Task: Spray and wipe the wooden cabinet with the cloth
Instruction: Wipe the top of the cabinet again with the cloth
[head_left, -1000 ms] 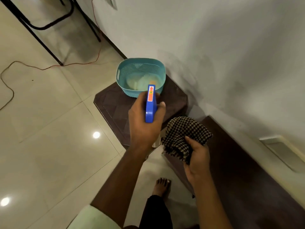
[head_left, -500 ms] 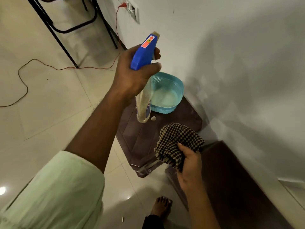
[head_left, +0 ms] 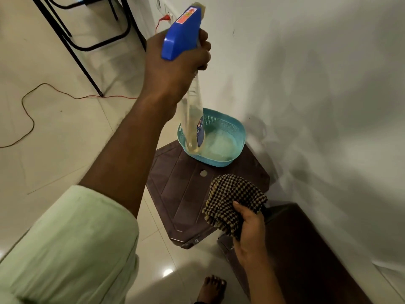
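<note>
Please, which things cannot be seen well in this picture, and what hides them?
Head view:
1. Spray bottle trigger: covered by the left hand.
2. Wooden cabinet: cut off by the bottom edge, partly behind the right hand and cloth.
3. Basket contents: blurred, partly behind the spray bottle.

My left hand [head_left: 175, 69] grips the clear plastic spray bottle with the blue trigger head [head_left: 182, 34], held high and tilted, nozzle end uppermost. My right hand [head_left: 249, 233] clutches the bunched black-and-tan checked cloth [head_left: 232, 198] near the far end of the dark wooden cabinet [head_left: 306, 249], which runs along the white wall [head_left: 306, 84] at the right. Farther off, a teal perforated plastic basket [head_left: 221, 126] sits on a dark brown plastic stool [head_left: 182, 194]. A red cable [head_left: 28, 119] trails across the pale tiled floor [head_left: 54, 161] at the left.
</note>
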